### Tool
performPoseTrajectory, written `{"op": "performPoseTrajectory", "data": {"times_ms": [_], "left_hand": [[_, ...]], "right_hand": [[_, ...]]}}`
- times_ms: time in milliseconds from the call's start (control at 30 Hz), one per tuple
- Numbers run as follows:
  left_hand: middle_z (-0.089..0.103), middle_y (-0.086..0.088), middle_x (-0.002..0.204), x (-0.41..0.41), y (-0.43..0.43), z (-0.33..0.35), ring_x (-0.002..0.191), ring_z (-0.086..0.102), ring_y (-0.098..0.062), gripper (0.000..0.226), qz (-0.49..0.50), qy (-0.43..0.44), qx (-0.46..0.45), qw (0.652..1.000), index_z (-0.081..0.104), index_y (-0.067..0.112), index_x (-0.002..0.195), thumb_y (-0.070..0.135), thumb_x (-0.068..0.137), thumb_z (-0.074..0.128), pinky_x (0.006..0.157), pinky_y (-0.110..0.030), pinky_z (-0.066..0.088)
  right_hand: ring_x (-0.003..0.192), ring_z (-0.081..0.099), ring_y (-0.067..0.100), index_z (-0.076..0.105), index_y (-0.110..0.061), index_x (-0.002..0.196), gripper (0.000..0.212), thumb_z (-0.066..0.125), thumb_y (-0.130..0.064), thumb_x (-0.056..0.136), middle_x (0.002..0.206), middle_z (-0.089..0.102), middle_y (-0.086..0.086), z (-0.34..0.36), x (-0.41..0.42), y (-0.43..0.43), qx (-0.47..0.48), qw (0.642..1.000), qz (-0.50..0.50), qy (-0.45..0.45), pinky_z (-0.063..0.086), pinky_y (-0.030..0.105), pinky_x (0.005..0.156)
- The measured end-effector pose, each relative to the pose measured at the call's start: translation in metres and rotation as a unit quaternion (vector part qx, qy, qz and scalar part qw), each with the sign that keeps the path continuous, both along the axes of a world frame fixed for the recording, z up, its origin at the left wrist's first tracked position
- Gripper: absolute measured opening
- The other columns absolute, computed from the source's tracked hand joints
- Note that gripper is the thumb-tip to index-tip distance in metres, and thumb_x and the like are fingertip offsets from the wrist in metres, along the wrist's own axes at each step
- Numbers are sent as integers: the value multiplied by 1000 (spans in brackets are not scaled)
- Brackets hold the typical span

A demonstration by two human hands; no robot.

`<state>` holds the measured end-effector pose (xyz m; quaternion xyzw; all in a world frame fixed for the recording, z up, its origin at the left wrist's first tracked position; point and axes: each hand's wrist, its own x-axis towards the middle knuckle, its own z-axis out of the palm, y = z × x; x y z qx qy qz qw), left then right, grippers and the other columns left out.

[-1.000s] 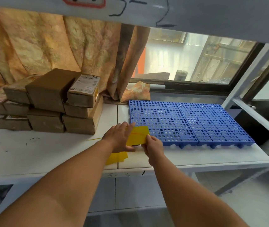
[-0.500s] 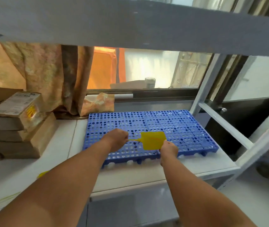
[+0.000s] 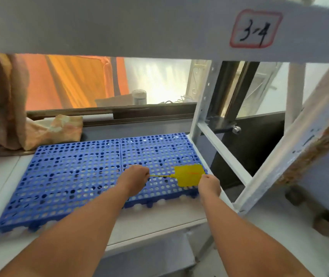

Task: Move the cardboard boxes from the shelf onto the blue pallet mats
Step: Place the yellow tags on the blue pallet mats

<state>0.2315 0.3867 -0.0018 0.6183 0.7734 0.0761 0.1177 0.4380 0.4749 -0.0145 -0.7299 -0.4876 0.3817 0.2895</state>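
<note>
Two blue pallet mats [image 3: 69, 176] lie side by side with their edges touching on the white shelf [image 3: 159, 218] in front of me, and nothing stands on either. No cardboard boxes are in view at all, so by my reckoning the moving itself has not begun.

Both my hands are over the near part of the right-hand mat [image 3: 159, 148], busy with a yellow tag [image 3: 189, 174] rather than a box. My left hand [image 3: 134, 176] has its fingers curled in and pinches the end of the tag's thin strap, which runs out taut to the right. My right hand [image 3: 209, 184] is curled too and nips the near right corner of the tag's flat panel. The panel sits low over the mat's near right corner; I cannot tell whether it touches the grid.

To my eye this is a side step, placing or fixing the tag at the drop-off spot. Before any box can come over I will need both hands free, so the tag has to be let go or set down where it will not sit under a load. The shelf ends at the white upright [image 3: 201, 108] on the right, so the boxes are most likely off to the left, past the curtain [image 3: 1, 100]. The far left of the mats looks the sensible place to start filling.
</note>
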Motion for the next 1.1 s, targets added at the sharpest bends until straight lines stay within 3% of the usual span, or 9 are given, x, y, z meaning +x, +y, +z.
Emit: {"op": "performPoseTrajectory", "data": {"times_ms": [133,233,433,567,700,900,1000,1100], "left_hand": [[60,-11,101,23,17,-10,82,57,-27,26,-15,16,-20,1000,62,5,98,14,102,37,78,-41,52],[63,-9,102,30,21,-16,89,59,-26,26,-23,56,-9,998,63,8,100,16,101,39,77,-39,53],[60,-4,105,34,27,-18,94,57,-22,26,-29,91,10,995,66,13,103,22,101,42,67,-30,45],[62,-3,107,34,26,-23,99,57,-20,30,-30,90,37,995,66,14,108,29,101,42,77,-30,51],[65,-2,105,37,20,-28,97,58,-20,30,-34,94,58,993,66,14,109,29,100,40,78,-30,52],[62,-2,110,34,15,-30,102,56,-19,29,-55,108,52,991,64,14,116,25,101,41,83,-30,52],[61,-2,109,38,11,-29,100,56,-19,24,-44,145,42,988,64,16,115,20,100,46,78,-28,51],[63,-2,100,44,5,-29,91,57,-21,19,-13,199,50,979,67,18,108,19,96,52,68,-29,42]], "right_hand": [[112,54,39,60,5,119,33,40,-6,95,122,58,26,-9,20,15,-26,999,24,-39,44,36,85],[103,55,37,60,1,120,33,39,-10,97,123,54,24,-16,27,18,-1,998,41,-53,40,33,79],[105,54,33,57,-9,121,27,45,-16,98,124,48,17,-21,30,27,47,996,53,-55,42,36,83],[109,53,34,60,-9,123,30,44,-15,98,127,49,17,-25,27,32,20,997,43,-55,44,35,85],[110,52,30,61,-12,123,30,44,-14,99,125,55,16,-28,26,36,-4,997,45,-57,39,31,75],[115,49,34,58,-13,129,34,41,-11,99,130,48,17,-26,24,31,-2,998,28,-49,41,35,81],[115,50,35,57,-12,129,34,41,-11,100,131,48,18,-26,25,27,4,999,22,-41,42,36,86],[115,50,33,57,-11,128,33,43,-10,99,130,50,18,-25,29,28,4,999,24,-38,41,33,81]]}}
